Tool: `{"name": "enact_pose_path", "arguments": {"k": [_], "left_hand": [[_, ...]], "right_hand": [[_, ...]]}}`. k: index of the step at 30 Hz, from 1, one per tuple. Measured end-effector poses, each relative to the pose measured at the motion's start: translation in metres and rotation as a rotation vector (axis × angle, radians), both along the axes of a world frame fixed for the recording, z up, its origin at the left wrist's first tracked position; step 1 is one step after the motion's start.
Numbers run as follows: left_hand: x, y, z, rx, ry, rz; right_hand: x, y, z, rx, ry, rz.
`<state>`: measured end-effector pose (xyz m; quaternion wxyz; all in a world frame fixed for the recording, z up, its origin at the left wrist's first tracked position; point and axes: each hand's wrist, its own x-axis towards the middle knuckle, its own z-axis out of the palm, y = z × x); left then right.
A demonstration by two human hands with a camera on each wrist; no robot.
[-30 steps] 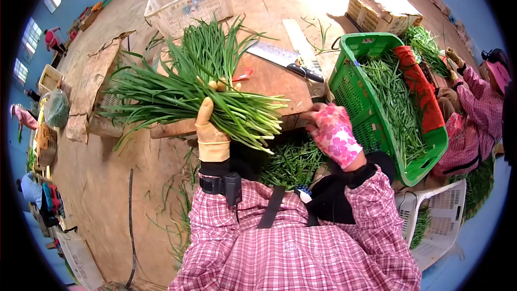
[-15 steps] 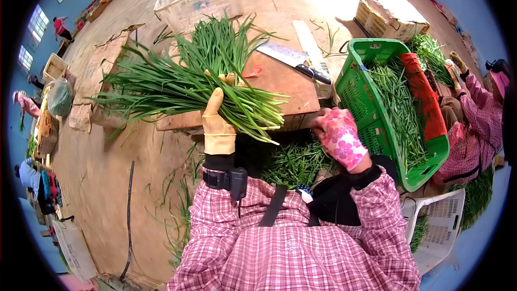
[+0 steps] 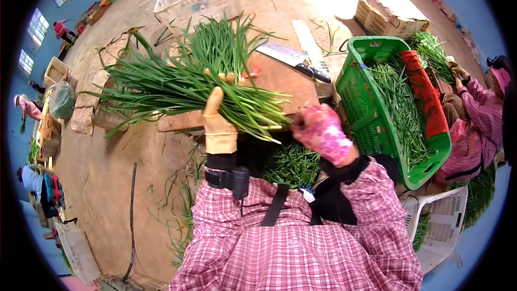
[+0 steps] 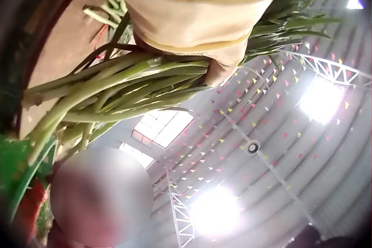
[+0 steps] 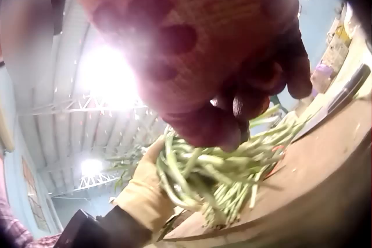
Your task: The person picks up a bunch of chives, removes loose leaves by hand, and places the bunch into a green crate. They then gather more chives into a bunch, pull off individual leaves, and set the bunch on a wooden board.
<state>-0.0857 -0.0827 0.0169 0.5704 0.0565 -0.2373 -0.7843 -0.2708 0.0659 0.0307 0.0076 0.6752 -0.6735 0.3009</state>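
Note:
My left hand [image 3: 219,121], in a yellow rubber glove, grips a bunch of garlic chives [image 3: 156,89], its green leaves pointing left and pale stem ends right. In the left wrist view the stems [image 4: 116,88] jut out from under the gloved palm. My right hand [image 3: 323,133], in a pink flowered glove with bare fingertips [image 5: 232,137], is at the stem ends with its fingers curled; I cannot tell whether they pinch a stem. Behind the held bunch, more chives [image 3: 212,46] lie on a wooden board [image 3: 291,94].
A cleaver [image 3: 283,54] lies on the board, beside a red strip [image 3: 253,71]. At right stands a green crate [image 3: 371,118] of loose chives, with a red cloth [image 3: 425,97] over its side. Below the board are chive scraps [image 3: 293,164]. Another person [image 3: 474,113] sits at right.
My right hand first drew slightly back, then moved left to the stem ends. My left hand keeps its grip on the bunch. The head view has shifted slightly.

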Motion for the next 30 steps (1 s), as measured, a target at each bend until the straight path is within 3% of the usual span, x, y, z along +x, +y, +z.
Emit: {"name": "enact_pose_path", "arguments": {"k": [1,2,3,5,6,7,8,10,11,15,17,19,22,23,25,27,29,30], "left_hand": [[0.010,-0.012,0.000,-0.018,-0.023,0.065],[0.028,-0.023,0.001,-0.039,-0.045,-0.064],[0.041,-0.034,0.001,0.046,-0.033,-0.035],[0.055,-0.049,0.003,0.021,-0.010,-0.025],[0.055,-0.048,0.009,0.011,0.007,-0.033],[0.053,-0.044,0.013,-0.003,0.008,-0.040],[0.048,-0.039,0.017,-0.017,0.010,-0.051],[0.032,-0.028,0.018,-0.021,0.062,-0.076],[0.028,-0.031,0.013,-0.017,0.062,-0.085],[0.031,-0.045,-0.003,-0.005,0.105,-0.170],[0.035,-0.042,0.001,0.059,0.108,-0.205],[0.033,-0.039,0.003,0.031,0.115,-0.207],[0.040,-0.041,0.003,-0.008,0.049,-0.152],[0.040,-0.047,0.001,-0.017,0.125,-0.162],[0.039,-0.043,0.004,-0.012,0.148,-0.217],[0.031,-0.034,0.007,-0.015,0.120,-0.207],[0.025,-0.031,0.007,-0.017,0.084,-0.183],[0.025,-0.036,0.004,0.062,0.141,-0.173]], "right_hand": [[-0.020,0.009,-0.006,0.176,0.005,0.015],[-0.037,0.014,-0.025,0.357,0.259,-0.019],[-0.050,0.018,-0.039,0.710,0.373,-0.043],[-0.055,0.025,-0.045,0.781,0.420,-0.055],[-0.040,0.024,-0.035,0.399,0.257,-0.057],[-0.029,0.016,-0.022,0.297,-0.007,-0.055],[-0.018,0.004,0.001,0.407,-0.252,-0.039],[0.017,-0.011,0.013,0.132,-0.592,-0.090],[0.024,-0.018,0.027,0.293,-0.767,0.008],[0.009,-0.015,-0.010,0.135,-0.654,-0.129],[-0.001,-0.009,-0.023,0.181,-1.059,-0.211],[0.000,-0.001,-0.031,0.156,-0.993,-0.193],[-0.026,0.008,-0.094,0.576,0.140,-0.111],[-0.025,0.019,-0.085,0.432,0.079,-0.142],[-0.007,0.007,-0.059,0.072,-0.376,-0.047],[0.013,-0.006,-0.020,0.113,-0.899,0.028],[0.015,-0.011,0.004,0.358,-0.842,0.033],[0.017,-0.013,-0.006,0.215,-0.639,-0.119]]}}
